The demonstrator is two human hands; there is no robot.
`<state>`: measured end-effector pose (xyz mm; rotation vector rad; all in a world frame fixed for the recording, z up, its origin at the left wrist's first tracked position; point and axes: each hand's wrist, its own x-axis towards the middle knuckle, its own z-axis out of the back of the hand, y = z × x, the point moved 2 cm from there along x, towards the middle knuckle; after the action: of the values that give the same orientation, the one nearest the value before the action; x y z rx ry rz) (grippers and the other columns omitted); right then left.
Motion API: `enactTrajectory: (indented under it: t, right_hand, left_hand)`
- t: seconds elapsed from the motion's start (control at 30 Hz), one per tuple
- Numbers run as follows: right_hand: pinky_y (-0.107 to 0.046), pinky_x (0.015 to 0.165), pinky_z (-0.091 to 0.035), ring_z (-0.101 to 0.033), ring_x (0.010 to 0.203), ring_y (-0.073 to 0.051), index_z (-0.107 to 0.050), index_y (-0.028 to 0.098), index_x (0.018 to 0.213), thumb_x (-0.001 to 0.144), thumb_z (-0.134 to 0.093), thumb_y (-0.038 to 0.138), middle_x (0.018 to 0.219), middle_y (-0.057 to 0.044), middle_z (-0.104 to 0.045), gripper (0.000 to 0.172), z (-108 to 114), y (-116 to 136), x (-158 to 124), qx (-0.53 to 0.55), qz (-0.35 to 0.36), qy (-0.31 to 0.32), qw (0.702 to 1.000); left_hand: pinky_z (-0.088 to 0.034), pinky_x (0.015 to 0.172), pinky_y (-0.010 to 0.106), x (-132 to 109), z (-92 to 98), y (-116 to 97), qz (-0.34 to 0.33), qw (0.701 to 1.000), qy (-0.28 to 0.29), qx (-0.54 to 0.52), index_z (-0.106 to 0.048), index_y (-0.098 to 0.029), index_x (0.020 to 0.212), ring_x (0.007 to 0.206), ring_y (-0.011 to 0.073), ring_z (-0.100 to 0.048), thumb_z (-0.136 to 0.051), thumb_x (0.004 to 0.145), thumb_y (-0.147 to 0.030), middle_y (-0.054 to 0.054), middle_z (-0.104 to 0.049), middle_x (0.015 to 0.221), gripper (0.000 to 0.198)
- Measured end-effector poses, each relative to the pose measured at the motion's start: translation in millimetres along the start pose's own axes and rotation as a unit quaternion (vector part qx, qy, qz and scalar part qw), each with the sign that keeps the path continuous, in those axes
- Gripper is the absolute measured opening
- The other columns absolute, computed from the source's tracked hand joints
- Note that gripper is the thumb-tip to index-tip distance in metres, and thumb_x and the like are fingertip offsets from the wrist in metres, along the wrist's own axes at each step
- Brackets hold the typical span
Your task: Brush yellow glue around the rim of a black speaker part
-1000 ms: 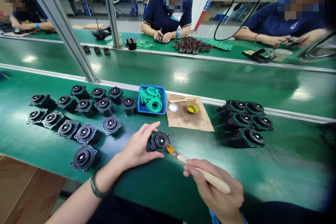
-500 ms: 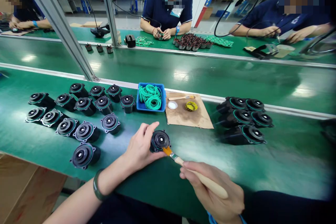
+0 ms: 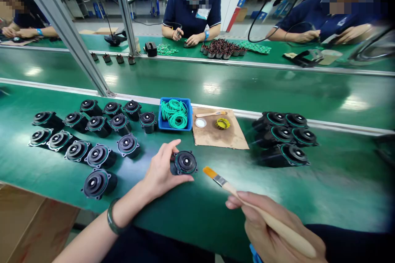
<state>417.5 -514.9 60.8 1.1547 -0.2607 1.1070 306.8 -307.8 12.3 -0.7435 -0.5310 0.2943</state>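
My left hand [image 3: 161,171] grips a black round motor housing [image 3: 184,162] with a green ring around its face, resting on the green bench. My right hand [image 3: 271,230] holds a wooden-handled brush [image 3: 234,193]; its orange bristles hover a short way right of the housing, not touching it. Several more black housings [image 3: 92,139] lie in rows to the left. Another group of housings [image 3: 285,137] lies stacked to the right.
A blue tray of green rings [image 3: 174,114] sits beyond my left hand. Next to it a brown card [image 3: 220,134] carries a second brush, a white cap and a yellow lid. A conveyor [image 3: 216,86] runs behind; other people work across it. A cardboard box [image 3: 27,222] stands lower left.
The brush has pulled away from the housing's face, back to the right. My left hand has turned the housing slightly and kept hold of it.
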Motion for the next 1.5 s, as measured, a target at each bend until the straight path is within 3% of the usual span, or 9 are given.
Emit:
enactTrajectory:
  t: [0.17, 0.33, 0.43, 0.67, 0.87, 1.07, 1.2, 1.33, 1.5]
  right_hand:
    - [-0.019, 0.063, -0.057, -0.065, 0.063, -0.009, -0.062, 0.013, 0.102, 0.087, -0.055, 0.002, 0.076, -0.001, -0.065, 0.019, -12, -6, 3, 0.063, -0.083, -0.010, 0.995]
    - [-0.022, 0.051, -0.055, -0.063, 0.056, -0.012, -0.059, 0.014, 0.100, 0.095, -0.046, 0.011, 0.074, -0.003, -0.062, 0.014, -17, -16, 8, 0.228, -0.196, -0.003, 0.954]
    - [-0.022, 0.047, -0.053, -0.060, 0.050, -0.012, -0.059, 0.012, 0.094, 0.094, -0.049, 0.013, 0.068, -0.003, -0.060, 0.010, -23, -16, 11, 0.248, -0.226, 0.000, 0.942]
    - [-0.015, 0.050, -0.054, -0.061, 0.052, -0.008, -0.058, 0.014, 0.094, 0.091, -0.049, 0.005, 0.069, 0.001, -0.062, 0.013, -43, -7, 17, 0.224, -0.170, 0.050, 0.958]
    - [-0.011, 0.053, -0.053, -0.061, 0.053, -0.005, -0.058, 0.013, 0.090, 0.089, -0.052, 0.002, 0.069, 0.001, -0.061, 0.012, -31, -12, 20, 0.125, -0.135, 0.021, 0.983]
    - [-0.013, 0.050, -0.052, -0.061, 0.053, -0.007, -0.057, 0.012, 0.092, 0.088, -0.049, -0.002, 0.070, 0.000, -0.062, 0.016, -38, 1, 24, 0.160, -0.115, 0.043, 0.980]
    - [-0.012, 0.051, -0.052, -0.060, 0.055, -0.005, -0.058, 0.011, 0.087, 0.087, -0.052, -0.001, 0.076, -0.002, -0.063, 0.014, -38, -7, 21, 0.132, -0.083, 0.054, 0.986]
    - [-0.011, 0.051, -0.051, -0.059, 0.053, -0.004, -0.058, 0.014, 0.088, 0.089, -0.051, 0.001, 0.072, 0.001, -0.061, 0.015, -26, -17, 23, 0.115, -0.104, 0.043, 0.987]
    - [-0.011, 0.048, -0.049, -0.057, 0.048, -0.004, -0.054, 0.013, 0.087, 0.092, -0.047, 0.004, 0.065, 0.003, -0.058, 0.013, -28, -13, 34, 0.188, -0.139, 0.066, 0.970]
  left_hand:
    - [-0.053, 0.083, 0.030, 1, 3.3, -1, -0.003, 1.000, -0.005, -0.006, -0.030, -0.024, 0.140, 0.096, 0.0161, -0.056, -0.086, 0.063, -0.038, 0.005, -0.051, 0.108, 0.096]
    - [-0.051, 0.090, 0.033, 1, 4.0, -2, 0.013, 0.999, 0.027, -0.022, -0.030, -0.025, 0.140, 0.102, 0.0170, -0.054, -0.086, 0.064, -0.034, 0.005, -0.049, 0.112, 0.095]
    - [-0.049, 0.093, 0.034, 2, 3.7, -2, 0.028, 0.998, 0.033, -0.043, -0.030, -0.025, 0.141, 0.105, 0.0175, -0.054, -0.085, 0.064, -0.028, 0.005, -0.049, 0.114, 0.095]
    - [-0.050, 0.090, 0.032, 0, 2.8, -2, 0.028, 0.998, 0.022, -0.060, -0.032, -0.024, 0.139, 0.101, 0.0167, -0.055, -0.085, 0.064, -0.027, 0.005, -0.051, 0.111, 0.092]
    - [-0.050, 0.091, 0.034, 0, 3.4, 2, 0.020, 0.998, 0.029, -0.061, -0.031, -0.023, 0.141, 0.102, 0.0177, -0.056, -0.084, 0.066, -0.032, 0.006, -0.052, 0.112, 0.092]
    - [-0.050, 0.090, 0.032, 1, 3.4, 0, 0.014, 0.998, 0.025, -0.063, -0.032, -0.022, 0.139, 0.101, 0.0170, -0.056, -0.085, 0.065, -0.029, 0.006, -0.052, 0.111, 0.091]
    - [-0.050, 0.091, 0.032, 0, 3.3, 2, 0.022, 0.997, 0.033, -0.066, -0.032, -0.023, 0.140, 0.101, 0.0172, -0.056, -0.086, 0.064, -0.033, 0.006, -0.052, 0.112, 0.093]
    - [-0.050, 0.092, 0.032, 1, 5.2, 4, 0.019, 0.997, 0.034, -0.065, -0.033, -0.023, 0.140, 0.101, 0.0170, -0.057, -0.086, 0.063, -0.035, 0.005, -0.055, 0.112, 0.094]
    - [-0.050, 0.092, 0.031, 3, 7.1, 3, 0.014, 0.998, 0.030, -0.058, -0.033, -0.025, 0.140, 0.102, 0.0164, -0.058, -0.087, 0.062, -0.035, 0.004, -0.057, 0.112, 0.095]
